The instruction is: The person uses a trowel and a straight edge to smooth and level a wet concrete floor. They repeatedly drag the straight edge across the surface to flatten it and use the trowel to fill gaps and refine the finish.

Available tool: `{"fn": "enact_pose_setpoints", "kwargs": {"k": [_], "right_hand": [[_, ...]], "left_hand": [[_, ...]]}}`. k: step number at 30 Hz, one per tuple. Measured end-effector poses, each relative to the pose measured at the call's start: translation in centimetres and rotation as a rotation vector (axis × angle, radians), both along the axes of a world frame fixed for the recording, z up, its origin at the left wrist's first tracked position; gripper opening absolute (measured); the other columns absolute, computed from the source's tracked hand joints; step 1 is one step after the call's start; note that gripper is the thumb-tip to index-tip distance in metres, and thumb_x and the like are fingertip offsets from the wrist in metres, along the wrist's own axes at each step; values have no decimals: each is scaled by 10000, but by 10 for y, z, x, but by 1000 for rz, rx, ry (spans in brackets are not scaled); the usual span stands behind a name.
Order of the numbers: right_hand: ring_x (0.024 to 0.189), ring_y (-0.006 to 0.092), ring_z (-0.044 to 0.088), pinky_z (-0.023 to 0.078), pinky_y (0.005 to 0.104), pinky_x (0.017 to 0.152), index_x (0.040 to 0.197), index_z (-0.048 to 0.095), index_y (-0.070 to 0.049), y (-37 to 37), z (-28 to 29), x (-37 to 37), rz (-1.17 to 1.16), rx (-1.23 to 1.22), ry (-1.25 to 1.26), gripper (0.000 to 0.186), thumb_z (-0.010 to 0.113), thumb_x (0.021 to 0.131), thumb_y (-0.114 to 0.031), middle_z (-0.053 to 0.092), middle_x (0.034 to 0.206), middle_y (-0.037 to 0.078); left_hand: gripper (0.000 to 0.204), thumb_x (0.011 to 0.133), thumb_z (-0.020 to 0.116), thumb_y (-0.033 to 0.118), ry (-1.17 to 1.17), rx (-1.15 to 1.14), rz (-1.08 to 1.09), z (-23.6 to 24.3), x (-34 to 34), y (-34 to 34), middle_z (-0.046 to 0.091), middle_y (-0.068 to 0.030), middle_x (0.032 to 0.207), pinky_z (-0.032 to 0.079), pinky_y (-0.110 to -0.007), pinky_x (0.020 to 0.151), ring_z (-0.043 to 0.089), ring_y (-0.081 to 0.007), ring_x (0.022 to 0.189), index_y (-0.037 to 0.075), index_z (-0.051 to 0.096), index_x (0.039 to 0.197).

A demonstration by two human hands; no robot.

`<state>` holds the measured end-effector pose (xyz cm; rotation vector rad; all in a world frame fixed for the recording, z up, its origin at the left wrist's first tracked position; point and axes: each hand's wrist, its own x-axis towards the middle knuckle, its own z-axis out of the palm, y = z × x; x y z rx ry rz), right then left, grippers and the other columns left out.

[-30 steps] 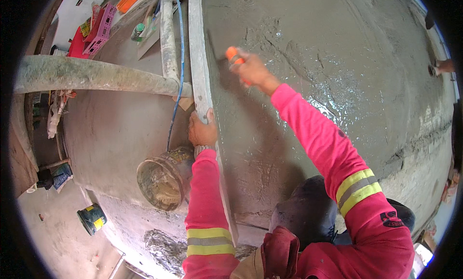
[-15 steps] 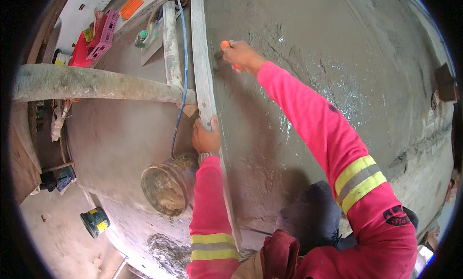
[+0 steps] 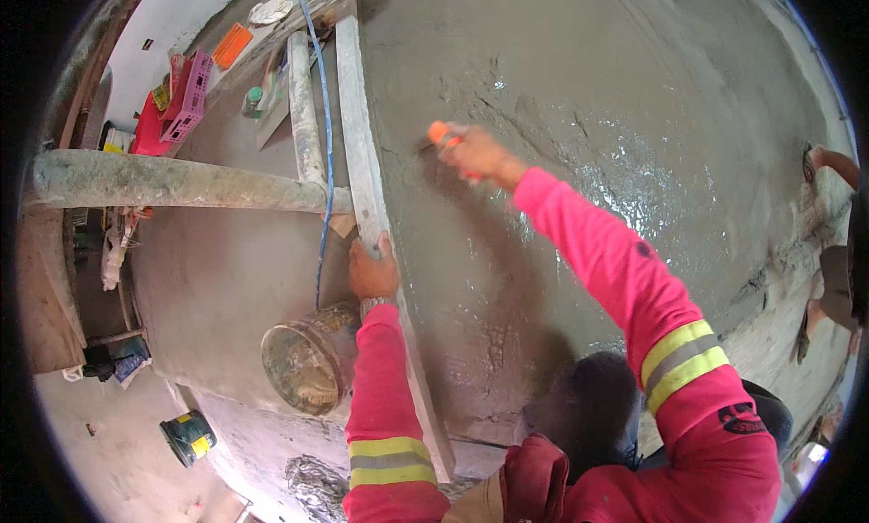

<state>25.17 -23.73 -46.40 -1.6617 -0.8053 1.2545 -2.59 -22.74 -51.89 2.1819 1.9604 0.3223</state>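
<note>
Light, even pressure from the right hand [image 3: 482, 155] would likely suit the wet grey mortar [image 3: 579, 71], while the left hand [image 3: 373, 271] braces the long, straight, pale-grey bar [image 3: 360, 134]. The right fingers wrap the orange-handled tool [image 3: 441, 132] (its blade is hard to make out), right of the bar; the left hand grips the bar, nearer the body.

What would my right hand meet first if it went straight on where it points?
Your right hand would probably meet the plank, up and to the left, though depth is hard to judge.
</note>
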Motion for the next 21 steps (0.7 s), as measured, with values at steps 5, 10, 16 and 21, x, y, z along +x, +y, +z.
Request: {"fn": "enact_pose_setpoints", "kwargs": {"k": [5,10,16,21], "right_hand": [[570,136,524,437,288,463,1138,540,-57,-76,18,141,-201,84,-213,363,587,829,-242,547,730,36],[668,68,499,413,232,550,1225,485,-81,-242,96,219,-324,187,-589,436,564,839,-269,517,823,-21],[471,51,438,369,205,410,1103,484,-51,-436,80,267,-527,-295,-345,396,595,843,-329,473,700,-37],[386,47,382,319,194,350,1163,458,-35,-595,35,225,-636,-425,-375,477,604,851,-365,443,663,-32]], "left_hand": [[675,850,519,541,29,-46,26,0,2,-2,584,-259,1139,456,-467,872,580,-399,1026,-38,531,1198],[691,837,499,592,102,66,54,-7,-12,1,629,-237,1052,473,-486,820,610,-419,937,22,542,1226],[655,828,468,628,309,164,106,26,-2,-10,648,-232,985,470,-507,782,620,-411,916,109,564,1216],[637,859,401,636,406,148,55,5,18,-15,651,-220,999,467,-494,804,619,-409,928,125,572,1199]]}}
